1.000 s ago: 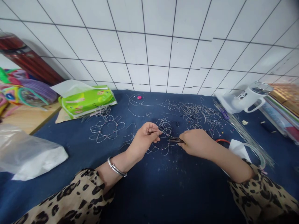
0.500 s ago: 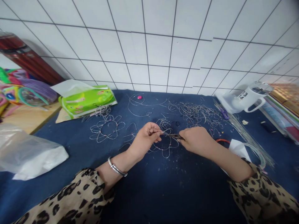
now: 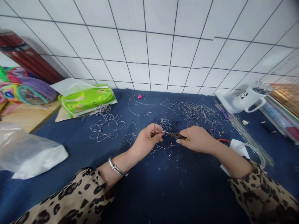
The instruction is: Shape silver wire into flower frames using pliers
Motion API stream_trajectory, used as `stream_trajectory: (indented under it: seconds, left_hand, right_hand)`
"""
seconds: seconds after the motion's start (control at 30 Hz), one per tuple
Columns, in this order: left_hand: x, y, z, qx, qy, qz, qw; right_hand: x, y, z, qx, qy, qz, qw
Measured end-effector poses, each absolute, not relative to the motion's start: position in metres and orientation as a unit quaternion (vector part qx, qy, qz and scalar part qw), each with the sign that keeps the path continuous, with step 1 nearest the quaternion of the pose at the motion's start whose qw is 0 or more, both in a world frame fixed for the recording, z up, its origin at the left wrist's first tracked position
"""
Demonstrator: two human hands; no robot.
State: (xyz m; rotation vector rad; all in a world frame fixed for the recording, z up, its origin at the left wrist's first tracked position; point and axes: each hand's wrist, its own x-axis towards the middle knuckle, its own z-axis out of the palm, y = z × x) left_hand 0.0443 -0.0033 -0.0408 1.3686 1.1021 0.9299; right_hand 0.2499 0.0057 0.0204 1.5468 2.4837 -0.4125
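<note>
Head view.

Left hand (image 3: 150, 137): thumb and fingers drawn together in a pinch; has hold of thin wire, apparently part of the looped wire frame (image 3: 167, 154).

Right hand (image 3: 198, 140): fingers closed round the handles of the pliers (image 3: 177, 136), whose nose points at the left fingertips. Whether the nose bites the wire: cannot tell.

Looped wire frame: between the two hands and partly below them, petal-like loops toward the wearer, small pinkish spots along it.

Wire flower (image 3: 106, 135): one item, lying beyond and left of the left hand, on the desk (image 3: 149, 193).

Wire tangle (image 3: 198, 112): beyond the right hand.

Straight wires (image 3: 251, 137): a bundle, right of the right hand.

Step in hand, as judged: working a wire end or joint on the frame with the pliers. Next move, as judged: calls for a firm left pinch and the nose set squarely on the wire, clear of the fingertips and neighbouring loops.
</note>
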Motion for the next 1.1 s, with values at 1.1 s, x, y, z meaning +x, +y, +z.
stream_trajectory:
  seconds: [1.1]
  left_hand:
    - [0.037, 0.004, -0.040, 0.711, 0.437, 0.452, 0.314]
  right_hand:
    - [0.270, 0.019, 0.024, 0.420, 0.828, -0.369, 0.041]
